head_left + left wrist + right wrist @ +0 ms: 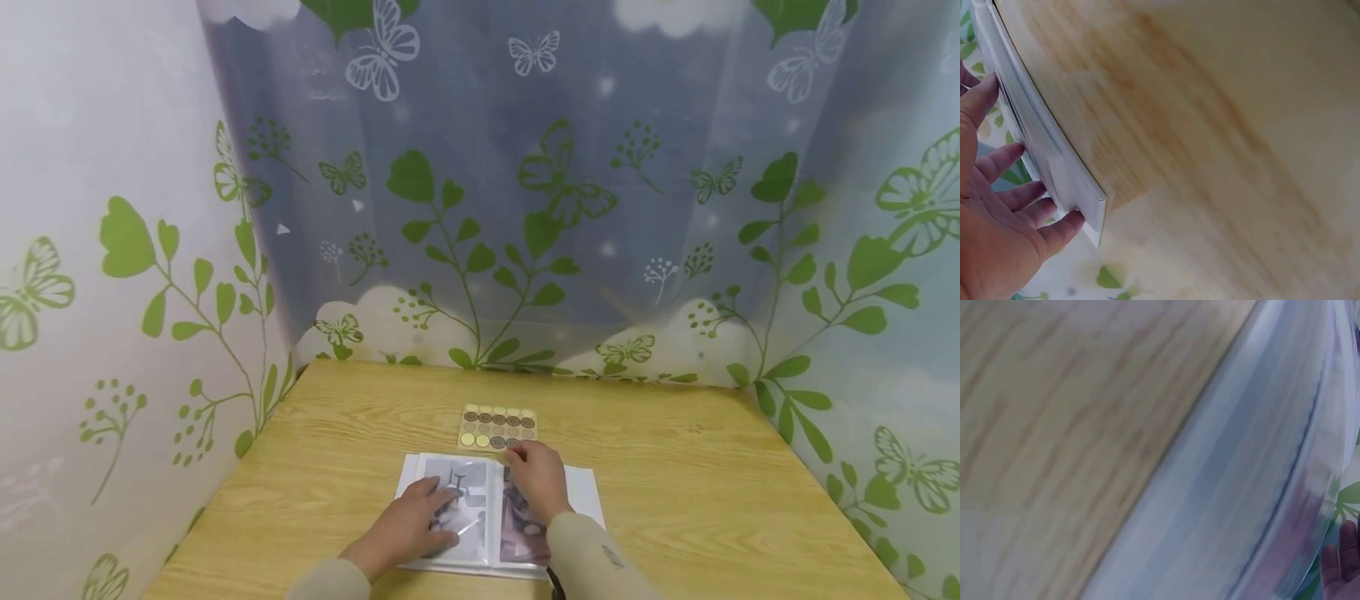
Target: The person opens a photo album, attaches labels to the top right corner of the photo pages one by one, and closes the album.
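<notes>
An open photo album [492, 560] with clear sleeves lies on the table, a grey picture [471, 518] on its left page and a darker, pinkish one [521, 542] on its right. My left hand [408, 521] rests on the left page, fingers spread; its fingertips [1069, 226] meet the white album's edge [1085, 194] in the left wrist view. Over the top of the right page, my right hand [542, 477] has bent fingers, their tips at the lower edge of a sheet of round stickers [498, 421]. I cannot tell whether they pinch a sticker.
The wooden table [675, 467] extends around the album on both sides. Behind it and at the sides hang curtains [487, 250] printed with green leaves and butterflies. A dark band [555, 583] shows at the right wrist.
</notes>
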Demonstrator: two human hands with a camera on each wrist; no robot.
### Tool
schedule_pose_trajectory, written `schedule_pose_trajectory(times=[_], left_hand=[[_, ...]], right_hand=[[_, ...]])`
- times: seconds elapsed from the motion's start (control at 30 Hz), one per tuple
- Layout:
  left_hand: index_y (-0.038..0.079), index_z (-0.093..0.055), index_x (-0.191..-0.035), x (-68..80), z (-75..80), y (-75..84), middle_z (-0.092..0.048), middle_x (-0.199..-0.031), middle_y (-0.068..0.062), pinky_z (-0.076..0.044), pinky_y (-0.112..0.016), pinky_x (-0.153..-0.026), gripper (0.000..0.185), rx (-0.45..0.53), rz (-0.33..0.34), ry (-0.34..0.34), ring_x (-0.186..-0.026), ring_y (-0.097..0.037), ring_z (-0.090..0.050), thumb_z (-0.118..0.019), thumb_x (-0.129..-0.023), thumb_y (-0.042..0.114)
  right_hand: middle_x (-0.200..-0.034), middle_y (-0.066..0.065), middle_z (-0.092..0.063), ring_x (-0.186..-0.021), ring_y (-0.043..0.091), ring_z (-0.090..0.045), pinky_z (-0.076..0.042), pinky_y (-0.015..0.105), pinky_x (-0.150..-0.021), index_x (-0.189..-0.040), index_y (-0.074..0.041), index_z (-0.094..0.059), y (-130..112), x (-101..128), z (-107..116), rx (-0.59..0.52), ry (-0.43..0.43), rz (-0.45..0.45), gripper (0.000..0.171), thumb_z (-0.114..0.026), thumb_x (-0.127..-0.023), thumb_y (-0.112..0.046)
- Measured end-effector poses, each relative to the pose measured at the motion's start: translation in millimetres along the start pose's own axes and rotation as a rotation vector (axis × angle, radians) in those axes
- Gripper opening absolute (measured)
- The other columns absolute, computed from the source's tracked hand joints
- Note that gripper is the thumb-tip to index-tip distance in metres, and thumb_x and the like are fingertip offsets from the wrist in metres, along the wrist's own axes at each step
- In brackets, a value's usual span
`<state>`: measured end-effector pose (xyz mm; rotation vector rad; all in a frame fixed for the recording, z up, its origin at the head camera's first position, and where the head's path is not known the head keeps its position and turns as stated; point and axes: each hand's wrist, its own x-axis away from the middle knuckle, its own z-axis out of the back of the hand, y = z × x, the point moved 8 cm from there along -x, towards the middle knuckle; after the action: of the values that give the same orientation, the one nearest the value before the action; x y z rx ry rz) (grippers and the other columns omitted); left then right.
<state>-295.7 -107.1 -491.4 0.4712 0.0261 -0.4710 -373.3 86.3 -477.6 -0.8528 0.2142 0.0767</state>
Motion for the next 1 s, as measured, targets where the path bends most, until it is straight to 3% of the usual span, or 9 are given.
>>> schedule_pose_trajectory(times=[0.37, 0.63, 1.0], left_hand=[[0.007, -0.060, -0.134, -1.7, 0.0, -0.8, -0.048, -0.141, -0.027, -0.042, -0.061, -0.101, 0.062, -0.031, -0.001, -0.016, -0.129, -0.045, -0.046, -0.077, -0.083, 0.039], [0.005, -0.061, -0.132, 1.1, 1.3, 2.1, -0.048, -0.140, -0.027, -0.044, -0.060, -0.100, 0.061, -0.032, 0.003, -0.023, -0.128, -0.045, -0.047, -0.077, -0.083, 0.038], [0.006, -0.061, -0.132, 1.4, 1.4, 2.1, -0.049, -0.140, -0.026, -0.044, -0.058, -0.100, 0.062, -0.055, -0.001, -0.014, -0.128, -0.044, -0.048, -0.078, -0.083, 0.039]], right_hand=[[-0.076, -0.003, -0.067, -0.067, 0.012, -0.057, -0.050, 0.035, -0.065, -0.090, -0.009, -0.075, -10.4, -10.1, -13.8, 0.088, -0.011, 0.111, 0.010, -0.068, -0.092, -0.015], [-0.076, -0.004, -0.065, -0.064, 0.012, -0.054, -0.049, 0.032, -0.061, -0.091, -0.011, -0.074, -9.7, -12.2, -23.2, 0.090, -0.062, 0.074, 0.012, -0.067, -0.093, -0.020], [-0.075, -0.002, -0.066, -0.064, 0.012, -0.053, -0.048, 0.034, -0.063, -0.084, -0.012, -0.075, -19.4, -12.5, -27.4, 0.156, 0.008, 0.166, 0.008, -0.071, -0.090, -0.017]])
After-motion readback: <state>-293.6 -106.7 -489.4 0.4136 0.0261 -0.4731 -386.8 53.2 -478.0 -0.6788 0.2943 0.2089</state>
